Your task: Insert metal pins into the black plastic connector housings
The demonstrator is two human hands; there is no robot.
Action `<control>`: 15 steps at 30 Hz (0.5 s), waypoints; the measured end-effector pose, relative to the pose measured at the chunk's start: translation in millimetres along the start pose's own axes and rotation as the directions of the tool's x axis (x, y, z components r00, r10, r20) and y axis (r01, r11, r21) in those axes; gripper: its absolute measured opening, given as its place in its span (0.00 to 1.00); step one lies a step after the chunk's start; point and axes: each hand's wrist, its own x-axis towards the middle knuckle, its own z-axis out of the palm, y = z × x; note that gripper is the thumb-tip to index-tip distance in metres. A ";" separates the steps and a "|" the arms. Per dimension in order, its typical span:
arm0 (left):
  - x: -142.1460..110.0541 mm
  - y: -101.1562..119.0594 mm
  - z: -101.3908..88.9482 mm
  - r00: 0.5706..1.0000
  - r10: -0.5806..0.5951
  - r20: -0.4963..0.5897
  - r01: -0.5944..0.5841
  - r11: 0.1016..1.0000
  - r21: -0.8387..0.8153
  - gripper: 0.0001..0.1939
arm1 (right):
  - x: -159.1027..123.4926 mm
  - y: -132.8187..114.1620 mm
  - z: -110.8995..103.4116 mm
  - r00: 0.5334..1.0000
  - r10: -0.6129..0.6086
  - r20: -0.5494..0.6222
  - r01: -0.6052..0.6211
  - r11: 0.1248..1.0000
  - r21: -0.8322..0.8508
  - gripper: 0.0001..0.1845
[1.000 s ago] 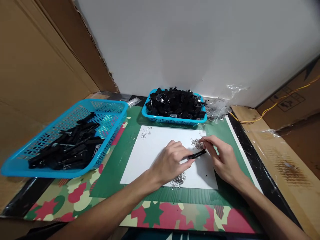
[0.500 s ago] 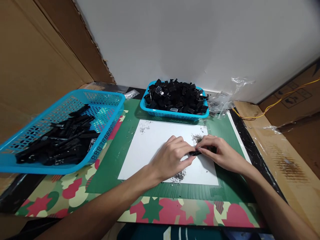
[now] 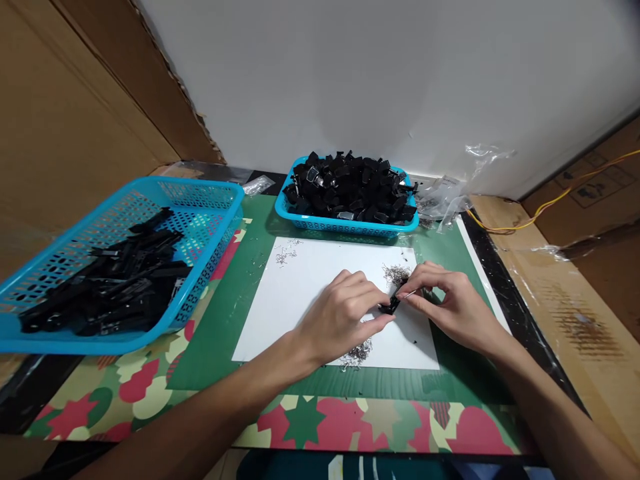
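Thumb and forefinger of a left hand (image 3: 345, 317) close around one end of a small black part (image 3: 391, 306), while the right hand (image 3: 445, 300) pinches a thin silvery pin (image 3: 409, 294) at the part's other end, its fingertips drawn tightly together. Whether the pin sits in the part is too small to tell. The part is held at a slant above the right side of a white sheet (image 3: 300, 300), between two heaps of tiny metal pieces: a far heap (image 3: 396, 273) just beyond the right fingertips and a near heap (image 3: 357, 353) below the left hand, at the sheet's near edge. A looser scatter (image 3: 286, 255) lies at the sheet's far left corner. Under the sheet spreads a green mat (image 3: 210, 357), with a patterned cover (image 3: 340, 423) in red, green and cream showing along the front. Beyond the sheet, a blue basket (image 3: 345, 227) is heaped with black pieces (image 3: 350, 187); at left, a larger basket (image 3: 150, 343) holds long black pieces (image 3: 120, 280). Clear plastic (image 3: 440, 200) lies crumpled by the wall (image 3: 325, 80), near a yellow wire (image 3: 543, 208) and cardboard (image 3: 575, 293) at right.
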 end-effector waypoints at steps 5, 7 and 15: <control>-0.9 0.6 0.2 0.998 0.024 -0.050 -0.022 0.999 0.049 0.06 | -5.1 -5.9 9.6 0.992 -0.022 -0.120 0.026 0.999 0.033 0.06; -1.1 1.5 -1.0 0.996 0.041 -0.073 -0.035 0.996 0.087 0.06 | -6.7 -9.3 14.9 0.981 -0.079 -0.176 0.083 0.996 0.017 0.06; -0.3 9.0 -7.7 0.965 0.173 -0.199 -0.109 0.948 0.298 0.03 | -10.2 -13.3 24.4 0.890 -0.406 -0.206 0.364 0.907 -0.215 0.08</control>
